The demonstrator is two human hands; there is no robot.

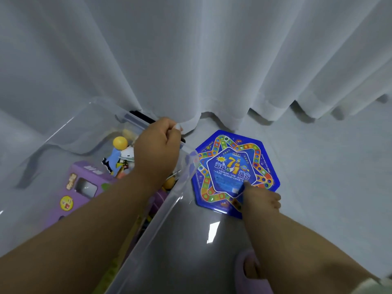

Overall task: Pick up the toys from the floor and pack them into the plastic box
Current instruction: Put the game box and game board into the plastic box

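Note:
A clear plastic box (pixel 169 209) stands on the floor at the left, holding a purple toy bus (pixel 78 187), a yellow-headed figure (pixel 119 143) and other small toys. My left hand (pixel 158 153) hovers over the box's far corner with its fingers curled shut, right at the curtain hem; whether anything is pinched in it is unclear. A blue hexagonal game board (pixel 231 153) lies flat on the floor to the right of the box. My right hand (pixel 262 198) rests on its near edge, index finger on the printed top, the other fingers curled. Any grip is hidden.
White curtains (pixel 212 60) hang across the whole back and reach the grey glossy floor (pixel 318 166). My foot in a pink slipper (pixel 244 270) is at the bottom, right of the box. A black strip (pixel 142 117) shows behind the box's far corner.

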